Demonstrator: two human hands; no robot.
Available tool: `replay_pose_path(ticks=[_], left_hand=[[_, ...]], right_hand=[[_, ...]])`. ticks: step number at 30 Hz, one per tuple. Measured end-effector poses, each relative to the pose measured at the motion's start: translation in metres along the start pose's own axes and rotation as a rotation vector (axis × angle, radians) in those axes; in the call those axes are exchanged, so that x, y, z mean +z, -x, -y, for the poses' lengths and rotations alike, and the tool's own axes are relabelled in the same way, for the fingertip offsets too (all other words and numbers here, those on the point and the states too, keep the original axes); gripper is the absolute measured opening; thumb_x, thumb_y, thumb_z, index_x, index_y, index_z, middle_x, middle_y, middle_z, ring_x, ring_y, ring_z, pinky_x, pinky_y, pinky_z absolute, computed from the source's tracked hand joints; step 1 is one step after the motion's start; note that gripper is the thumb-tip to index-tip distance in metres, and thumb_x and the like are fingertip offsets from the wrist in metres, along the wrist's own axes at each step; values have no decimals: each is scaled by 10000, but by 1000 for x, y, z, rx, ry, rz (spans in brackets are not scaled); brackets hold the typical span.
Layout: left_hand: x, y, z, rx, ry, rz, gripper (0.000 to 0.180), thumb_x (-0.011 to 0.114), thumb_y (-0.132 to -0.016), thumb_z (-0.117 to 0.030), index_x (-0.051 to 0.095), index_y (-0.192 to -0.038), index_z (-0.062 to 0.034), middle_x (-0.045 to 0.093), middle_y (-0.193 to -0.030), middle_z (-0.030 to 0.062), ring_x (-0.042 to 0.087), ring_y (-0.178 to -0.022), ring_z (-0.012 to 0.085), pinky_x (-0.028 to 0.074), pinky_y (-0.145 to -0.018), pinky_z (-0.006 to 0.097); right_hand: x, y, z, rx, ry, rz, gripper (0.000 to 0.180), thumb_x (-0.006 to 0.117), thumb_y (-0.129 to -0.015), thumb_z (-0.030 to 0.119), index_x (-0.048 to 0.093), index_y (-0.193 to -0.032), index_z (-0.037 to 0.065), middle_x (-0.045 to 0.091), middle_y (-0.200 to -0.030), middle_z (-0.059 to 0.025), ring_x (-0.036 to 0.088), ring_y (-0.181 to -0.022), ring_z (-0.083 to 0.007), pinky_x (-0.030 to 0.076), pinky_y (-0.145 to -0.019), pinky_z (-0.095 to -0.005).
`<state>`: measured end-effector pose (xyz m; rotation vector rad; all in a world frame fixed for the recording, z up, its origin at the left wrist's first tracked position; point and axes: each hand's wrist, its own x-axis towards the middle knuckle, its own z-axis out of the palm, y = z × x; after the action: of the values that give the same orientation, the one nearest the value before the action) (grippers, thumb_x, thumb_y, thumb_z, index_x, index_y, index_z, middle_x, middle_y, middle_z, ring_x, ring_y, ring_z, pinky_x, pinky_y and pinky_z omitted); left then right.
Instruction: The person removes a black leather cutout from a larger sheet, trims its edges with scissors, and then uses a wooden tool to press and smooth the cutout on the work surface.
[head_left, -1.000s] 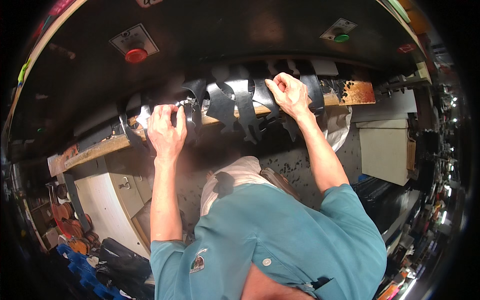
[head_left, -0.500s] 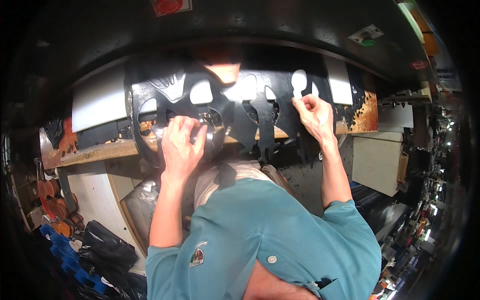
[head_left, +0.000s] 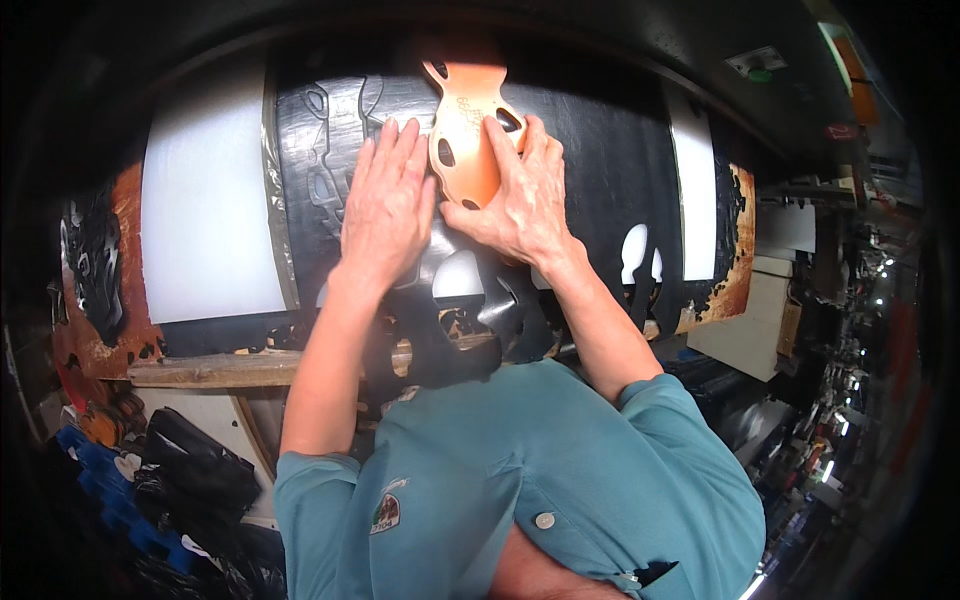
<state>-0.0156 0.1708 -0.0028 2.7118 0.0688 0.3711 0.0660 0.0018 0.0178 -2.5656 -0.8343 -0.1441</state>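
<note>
A black sheet (head_left: 610, 150), which looks like leather, lies over the work surface, its near part cut through with curved openings. On it rests an orange cutting die (head_left: 470, 140) with several holes, its far end in shadow. My right hand (head_left: 525, 200) grips the die's near end, thumb at the near left edge and fingers over its top and right side. Flat on the sheet, just left of the die, is my left hand (head_left: 390, 205), fingers stretched out and holding nothing. Pressed outlines (head_left: 335, 130) mark the sheet beyond my left hand.
White boards (head_left: 210, 190) show on both sides of the sheet. A dark machine part with a green button (head_left: 760, 75) hangs over the far side. A wooden rail (head_left: 220, 370) runs along the near edge. Black plastic bags (head_left: 195, 460) lie at the lower left.
Both hands have moved inward and farther away from me, the right one onto the orange die. The cut openings in the sheet now sit closer to me, and more uncut black surface shows.
</note>
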Motion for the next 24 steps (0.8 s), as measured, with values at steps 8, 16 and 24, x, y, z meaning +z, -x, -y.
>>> replay_pose_path(ticks=[8,16,24], left_hand=[[3,9,5,43,61,-63,536,707,-956,-122,548,-1452,6,508,-1572,173,427,-1499,364,315,-1243,527],[6,-6,-41,79,228,-127,661,763,-946,-310,531,-1496,-25,429,-1612,226,355,-1520,452,265,-1246,586],[12,0,-23,77,-33,44,732,747,-938,-350,473,-1557,-73,384,-1658,189,335,-1546,399,257,-1259,548]], right_hand=[[-49,-17,-36,146,-627,189,1006,953,-612,356,570,-1471,-2,553,-1452,-199,541,-1362,-291,418,-1155,-393],[-61,-16,-64,324,-1324,262,925,879,-693,197,503,-1503,-40,593,-1412,-204,571,-1303,-266,444,-1113,-372],[-84,-1,-90,308,-1370,224,919,857,-693,230,508,-1499,-41,624,-1355,-180,608,-1238,-238,452,-1083,-345]])
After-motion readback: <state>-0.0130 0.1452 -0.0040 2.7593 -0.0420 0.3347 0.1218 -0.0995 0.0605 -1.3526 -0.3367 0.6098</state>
